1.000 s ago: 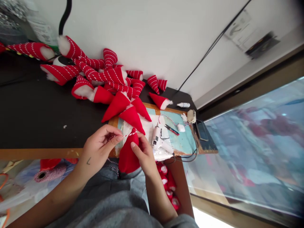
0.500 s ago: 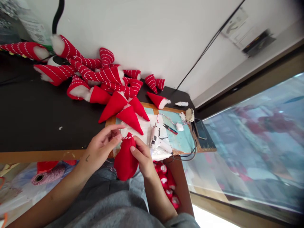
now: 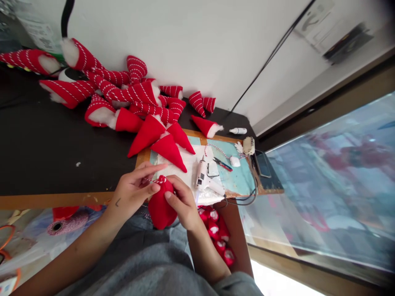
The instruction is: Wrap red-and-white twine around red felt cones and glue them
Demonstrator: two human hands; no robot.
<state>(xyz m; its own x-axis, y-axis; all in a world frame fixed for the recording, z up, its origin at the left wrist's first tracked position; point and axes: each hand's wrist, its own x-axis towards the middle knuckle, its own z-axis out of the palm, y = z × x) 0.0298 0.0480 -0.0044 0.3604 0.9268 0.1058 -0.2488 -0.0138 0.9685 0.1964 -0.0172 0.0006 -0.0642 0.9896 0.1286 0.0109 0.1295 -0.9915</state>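
Observation:
In front of my lap, a plump red fabric piece (image 3: 161,209) hangs with its gathered top upward. My right hand (image 3: 184,204) grips its right side, thumb across the front. A red-and-white twisted cord (image 3: 160,180) lies around the neck of the piece. From there the cord runs left into my left hand (image 3: 131,187), which pinches it while the index finger stretches out to the right. The fingertips on the cord are partly hidden. Just beyond my hands lie plain red cones (image 3: 169,152) with white stuffing. To the right rests a white glue gun (image 3: 203,179).
Striped red cones (image 3: 135,92) are heaped along the wall. Small scissors (image 3: 222,164), a white tube (image 3: 238,130), a cord spool (image 3: 248,145) and a phone (image 3: 262,163) lie at the right. Below the table edge, several red pieces (image 3: 220,232) sit beside my right forearm.
The red piece has shifted slightly left and up with my right hand. My left hand stays close to the neck, drawing on the cord. The view has turned slightly.

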